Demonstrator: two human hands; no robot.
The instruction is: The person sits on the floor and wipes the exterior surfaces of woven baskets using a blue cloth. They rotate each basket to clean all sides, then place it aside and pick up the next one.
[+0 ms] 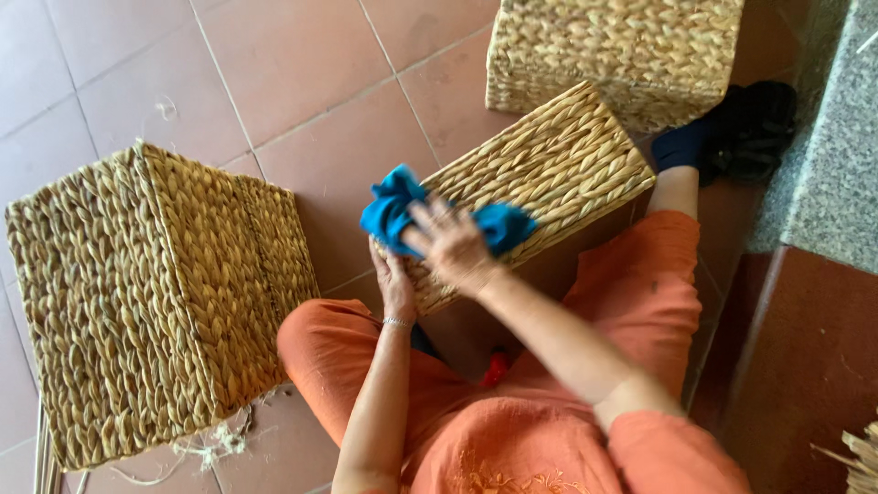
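Right hand [453,245], fingers spread, presses a blue cloth [398,209] onto a woven basket [558,160]. Left hand [395,279], fingers curled, grips the basket's near edge.

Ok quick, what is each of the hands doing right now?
Left hand: grips the near edge of the woven basket.
Right hand: presses a blue cloth on the basket, fingers spread.
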